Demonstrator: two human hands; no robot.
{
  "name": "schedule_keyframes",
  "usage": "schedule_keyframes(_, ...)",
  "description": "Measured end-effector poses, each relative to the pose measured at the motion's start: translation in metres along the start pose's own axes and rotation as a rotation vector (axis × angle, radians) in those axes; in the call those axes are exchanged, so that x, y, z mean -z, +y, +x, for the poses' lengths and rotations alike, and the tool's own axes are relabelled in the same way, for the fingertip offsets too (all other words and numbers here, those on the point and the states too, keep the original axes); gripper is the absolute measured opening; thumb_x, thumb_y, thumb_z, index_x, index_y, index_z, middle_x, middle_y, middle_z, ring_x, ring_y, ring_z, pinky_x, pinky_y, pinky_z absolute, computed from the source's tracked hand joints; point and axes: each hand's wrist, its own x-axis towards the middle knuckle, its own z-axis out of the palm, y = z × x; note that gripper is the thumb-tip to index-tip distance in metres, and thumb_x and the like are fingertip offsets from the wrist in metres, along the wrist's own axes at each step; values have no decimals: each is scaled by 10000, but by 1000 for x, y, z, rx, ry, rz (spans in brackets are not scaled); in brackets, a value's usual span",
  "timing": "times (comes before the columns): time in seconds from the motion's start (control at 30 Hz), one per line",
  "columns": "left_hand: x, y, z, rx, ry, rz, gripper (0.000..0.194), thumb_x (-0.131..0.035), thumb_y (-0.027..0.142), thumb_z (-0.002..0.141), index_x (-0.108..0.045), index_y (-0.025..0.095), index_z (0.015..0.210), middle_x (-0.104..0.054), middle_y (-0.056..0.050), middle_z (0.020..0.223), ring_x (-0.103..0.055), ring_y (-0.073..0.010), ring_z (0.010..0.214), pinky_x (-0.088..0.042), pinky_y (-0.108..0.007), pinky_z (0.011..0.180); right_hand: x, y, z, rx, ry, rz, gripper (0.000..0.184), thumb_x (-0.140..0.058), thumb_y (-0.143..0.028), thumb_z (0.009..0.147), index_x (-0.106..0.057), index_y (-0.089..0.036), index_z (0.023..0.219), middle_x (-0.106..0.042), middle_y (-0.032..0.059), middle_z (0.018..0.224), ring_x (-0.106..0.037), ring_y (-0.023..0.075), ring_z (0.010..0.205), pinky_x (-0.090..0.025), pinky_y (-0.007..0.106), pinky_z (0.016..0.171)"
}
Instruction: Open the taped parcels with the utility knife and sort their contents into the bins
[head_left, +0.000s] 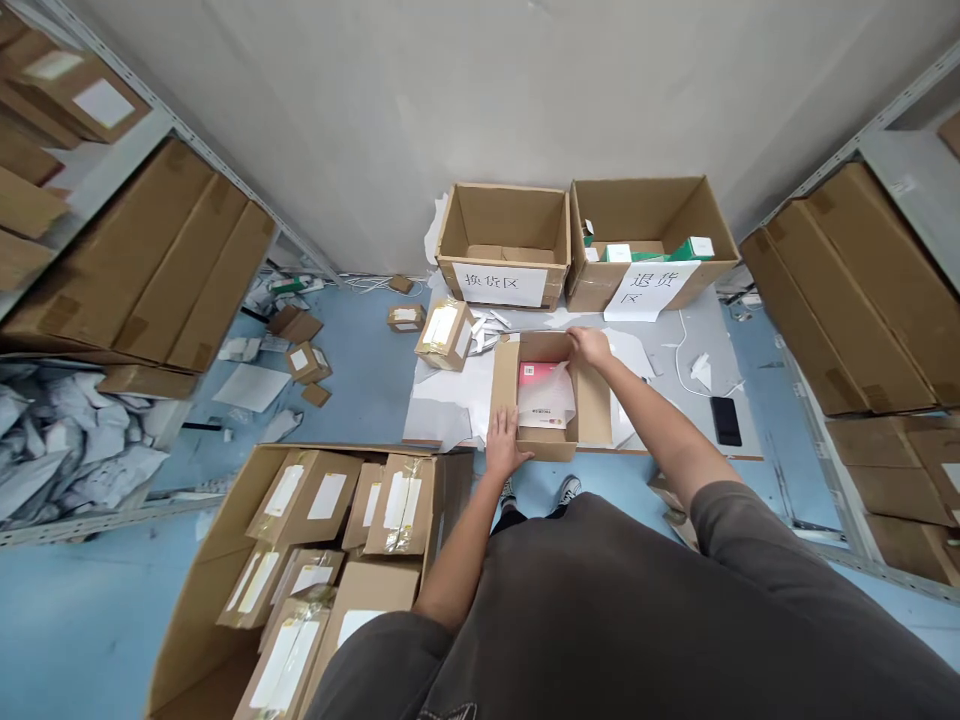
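An opened cardboard box stands at the near edge of the table, its side flaps folded outward. Inside it lie a pink box with a white label and a sheet of thin whitish wrapping with small print. My left hand rests on the left flap at the near corner, fingers stretched out and thumb spread along the near wall. At the far right corner, my right hand has its fingers bent over the edge of the box.
Behind stand two labelled cartons, a left one and a right one holding green-and-white boxes. A taped parcel and a phone lie on the table. A big carton of parcels stands lower left; loaded shelves flank both sides.
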Motion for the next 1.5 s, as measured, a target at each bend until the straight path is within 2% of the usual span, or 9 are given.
schedule_keyframes(0.2,-7,-3,-6,6,37,37,1360,-984,503,713,-180,245,1778,-288,-195,1811,-230,-417,1691,-356,-575,1317,-22,-7,67,-128,19,50,436,-430,-307,1135,-677,-217,1483,-708,163,1385,-643,328,1233,-494,366,993)
schedule_keyframes(0.43,-7,6,-6,51,55,110,1070,-913,469,822,-369,254,1718,-321,-179,1802,-259,-393,1685,-406,-555,1269,-48,-4,84,-172,-197,65,420,-472,-419,1132,-801,-181,1241,-748,196,1320,-652,325,1253,-477,376,1067)
schedule_keyframes(0.53,-8,10,-2,85,72,119,797,-875,461,866,-568,240,1568,-386,-174,1773,-291,-385,1674,-415,-540,1257,-36,4,63,-111,-151,88,485,-526,-514,1101,-728,-195,1404,-640,200,1537,-522,394,1444,-392,503,1210)
schedule_keyframes(0.67,-8,11,5,105,111,103,701,-887,456,852,-638,218,1462,-409,-170,1762,-325,-376,1660,-430,-507,1246,-46,8,-14,-301,107,132,824,-581,-561,1035,-323,-216,1738,-163,182,1842,-157,475,1663,-253,663,1291)
schedule_keyframes(0.83,-4,5,11,109,128,101,768,-924,427,801,-631,228,1483,-394,-161,1772,-319,-388,1661,-408,-521,1265,-102,-1,-91,-465,-175,374,1087,-666,-505,908,-88,-262,1795,-72,161,1860,-265,451,1660,-348,657,1277)
schedule_keyframes(1.0,11,-19,5,160,139,104,809,-933,415,783,-619,213,1500,-392,-165,1771,-329,-392,1656,-368,-528,1298,-137,-21,-70,-262,-128,651,1102,-556,-358,844,-40,-156,1797,-225,112,1841,-179,286,1715,-262,514,1369)
schedule_keyframes(1.17,30,-50,-14,291,159,107,842,-955,405,755,-608,223,1500,-382,-158,1775,-328,-391,1655,-375,-515,1299,-157,-66,-30,-78,-201,768,1119,-601,-415,830,-95,-140,1789,-213,116,1844,-156,305,1718,-181,523,1389)
schedule_keyframes(1.33,41,-62,-30,358,151,111,921,-975,443,731,-580,226,1534,-383,-173,1771,-349,-401,1642,-407,-510,1280,-148,-98,-15,-4,-235,737,1088,-657,-524,872,-183,-149,1777,-218,144,1839,-131,351,1718,-203,585,1376)
schedule_keyframes(1.5,38,-57,-28,374,162,109,1049,-981,442,720,-491,245,1627,-412,-172,1752,-371,-393,1629,-437,-506,1260,-106,-112,-26,-33,-1,518,743,-436,-485,1061,-388,-126,1710,-343,140,1796,-251,312,1687,-250,466,1369)
